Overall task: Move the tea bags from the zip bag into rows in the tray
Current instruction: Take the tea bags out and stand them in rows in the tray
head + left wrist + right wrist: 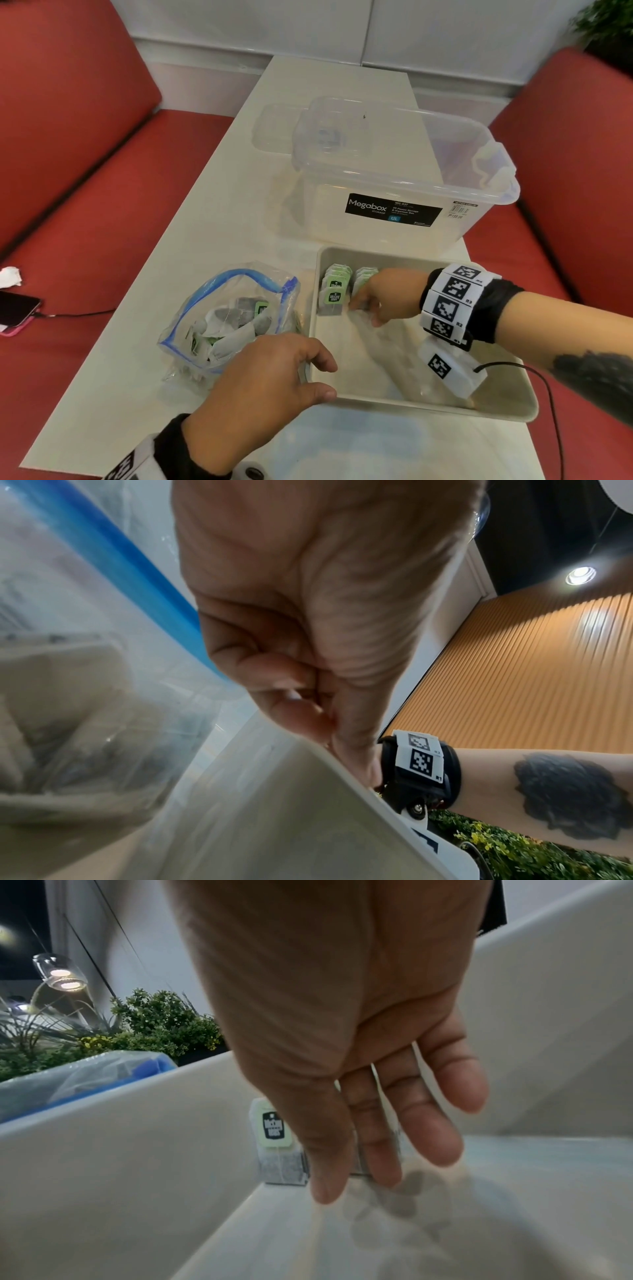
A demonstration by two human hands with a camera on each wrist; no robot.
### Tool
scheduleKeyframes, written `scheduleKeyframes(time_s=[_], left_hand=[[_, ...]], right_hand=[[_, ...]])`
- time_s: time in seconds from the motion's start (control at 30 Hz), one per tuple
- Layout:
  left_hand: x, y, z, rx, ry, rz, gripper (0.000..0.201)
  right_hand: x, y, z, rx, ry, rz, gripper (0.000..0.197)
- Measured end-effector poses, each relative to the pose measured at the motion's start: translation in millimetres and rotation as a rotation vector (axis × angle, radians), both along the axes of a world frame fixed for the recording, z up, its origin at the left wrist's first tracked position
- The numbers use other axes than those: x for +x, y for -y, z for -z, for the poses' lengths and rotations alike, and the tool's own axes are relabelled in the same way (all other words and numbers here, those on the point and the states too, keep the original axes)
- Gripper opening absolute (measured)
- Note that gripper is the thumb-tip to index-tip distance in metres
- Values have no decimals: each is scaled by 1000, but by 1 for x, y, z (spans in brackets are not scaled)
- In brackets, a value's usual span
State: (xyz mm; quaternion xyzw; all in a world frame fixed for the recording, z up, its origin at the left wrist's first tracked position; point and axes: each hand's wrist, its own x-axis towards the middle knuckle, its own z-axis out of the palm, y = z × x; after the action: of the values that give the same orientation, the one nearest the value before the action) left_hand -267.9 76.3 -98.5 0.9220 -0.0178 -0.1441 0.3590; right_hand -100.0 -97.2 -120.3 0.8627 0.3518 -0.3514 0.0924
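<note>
A beige tray (411, 404) lies on the white table. Two short rows of green-tagged tea bags (334, 291) stand at its far left end. My right hand (363, 308) reaches into the tray with straight fingers at the front of the second row (364, 275). From the right wrist, the hand (394, 1164) partly hides a tea bag behind its fingers, and another tea bag (277, 1139) stands beside it. The clear zip bag (233, 318) with a blue seal lies open left of the tray, with several tea bags inside. My left hand (322, 377) grips the tray's near left corner (308, 791).
A clear Megabox storage box (394, 178) stands just behind the tray, with a clear lid (274, 126) beyond it. A phone (17, 311) on a cable and a crumpled tissue (10, 277) lie on the red bench at left. Red seats flank the table.
</note>
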Motion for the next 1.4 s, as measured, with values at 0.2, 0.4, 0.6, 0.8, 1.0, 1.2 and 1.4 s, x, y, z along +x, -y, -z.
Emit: scheduleKeyframes(time_s=[0.2, 0.4, 0.6, 0.8, 1.0, 1.2, 1.4], left_hand=[[-2, 0, -2, -12, 10, 1, 24], [-6, -1, -5, -101, 37, 15, 18], [-8, -26, -18, -285, 223, -205, 13], [15, -71, -14, 69, 317, -304, 19], [24, -60, 7, 642, 116, -49, 22], [31, -60, 14, 756, 94, -48, 28], [32, -85, -11, 32, 314, -414, 20]], right_hand=[[-2, 2, -1, 18, -14, 24, 52], [-4, 5, -4, 16, -24, 31, 44], [-6, 7, -14, 24, -48, 98, 38], [-15, 2, -37, 145, 66, 109, 29], [-30, -3, -53, 253, 109, 126, 27], [-45, -4, -64, 293, 116, 115, 29], [-60, -13, -84, 474, 232, 56, 20]])
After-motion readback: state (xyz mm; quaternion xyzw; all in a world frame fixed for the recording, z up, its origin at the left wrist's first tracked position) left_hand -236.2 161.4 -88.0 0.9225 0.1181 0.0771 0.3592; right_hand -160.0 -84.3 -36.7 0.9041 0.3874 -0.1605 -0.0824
